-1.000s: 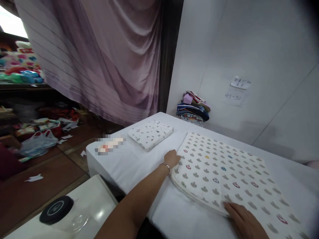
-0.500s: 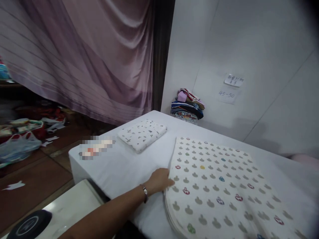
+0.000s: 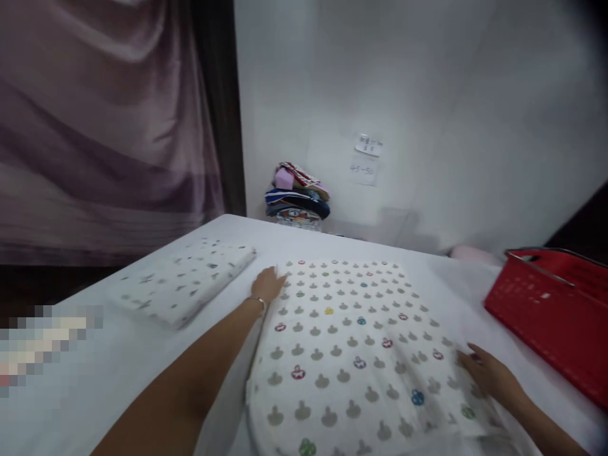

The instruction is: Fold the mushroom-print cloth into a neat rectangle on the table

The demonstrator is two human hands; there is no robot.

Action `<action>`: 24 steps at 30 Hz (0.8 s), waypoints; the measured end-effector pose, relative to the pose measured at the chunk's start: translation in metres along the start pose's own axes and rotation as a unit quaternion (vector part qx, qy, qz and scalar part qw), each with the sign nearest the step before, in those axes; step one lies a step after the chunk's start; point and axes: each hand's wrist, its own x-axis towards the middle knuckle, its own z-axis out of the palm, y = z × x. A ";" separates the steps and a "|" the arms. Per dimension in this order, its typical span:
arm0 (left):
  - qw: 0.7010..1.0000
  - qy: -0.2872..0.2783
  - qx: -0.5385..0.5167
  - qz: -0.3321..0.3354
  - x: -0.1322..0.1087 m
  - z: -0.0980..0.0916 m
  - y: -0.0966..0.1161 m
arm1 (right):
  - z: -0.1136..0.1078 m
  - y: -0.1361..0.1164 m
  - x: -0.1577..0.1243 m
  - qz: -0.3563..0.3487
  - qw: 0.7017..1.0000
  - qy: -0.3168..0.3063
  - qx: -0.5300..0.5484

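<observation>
A folded white cloth (image 3: 351, 342), printed with grey and coloured shapes, lies in several layers on the white-covered table in front of me. My left hand (image 3: 267, 285) is closed on its left edge near the far corner, thumb on top and the other fingers mostly hidden. On the opposite side, my right hand (image 3: 489, 373) grips the cloth's right edge, slightly blurred; its fingertips are partly hidden. To the left lies a second folded white cloth (image 3: 183, 282) with small dark prints, touched by neither hand.
A red plastic basket (image 3: 546, 316) stands at the right of the table (image 3: 228, 231). Folded clothes are piled (image 3: 298, 199) beyond the far edge, by a wall with paper notes (image 3: 365, 168). A pink curtain (image 3: 104, 126) hangs at left. A pixelated patch covers something at lower left.
My view has turned right, bringing the red basket and my right hand into sight. My left hand has moved farther along the cloth's left edge, toward its far corner.
</observation>
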 end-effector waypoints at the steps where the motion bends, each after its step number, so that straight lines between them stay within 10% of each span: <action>1: 1.000 0.000 0.006 0.003 0.012 0.003 0.002 | 0.000 -0.009 0.004 0.020 1.000 -0.006 0.005; 17: 0.993 -0.087 0.054 0.056 0.100 0.013 0.033 | 0.006 -0.044 0.033 0.098 0.984 -0.110 0.099; 24: 0.995 -0.083 0.045 0.026 0.101 0.010 0.019 | -0.009 -0.027 0.171 -0.075 0.995 0.059 -0.029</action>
